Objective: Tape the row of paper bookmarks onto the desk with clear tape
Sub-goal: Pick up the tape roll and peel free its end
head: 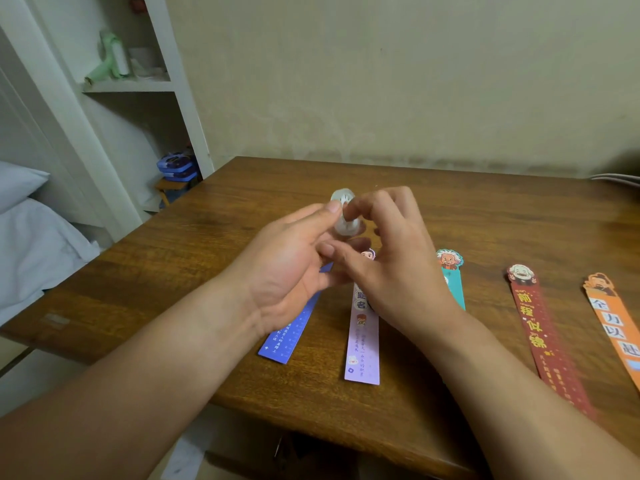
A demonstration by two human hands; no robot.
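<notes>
Small clear tape roll (343, 213), round and glossy, is held above the bench (173, 271) between both hands. Left hand (287, 268) grip curls round it, thumb on top. Right hand (391, 268) grip pinches at its rim (tape end too small to make out). Flat paper strips lie in a row on the dark wood-grain top: blue bookmark (294, 330), lilac bookmark (362, 341), teal bookmark (453, 282), red bookmark (540, 334), orange bookmark (616, 323), visible tops die-cut as cartoon heads. Blue and lilac sit partly under the hands. Open wood runs back to the plain wall (381, 81). White shelf unit (138, 86) and bed (31, 237) are off the left edge.
</notes>
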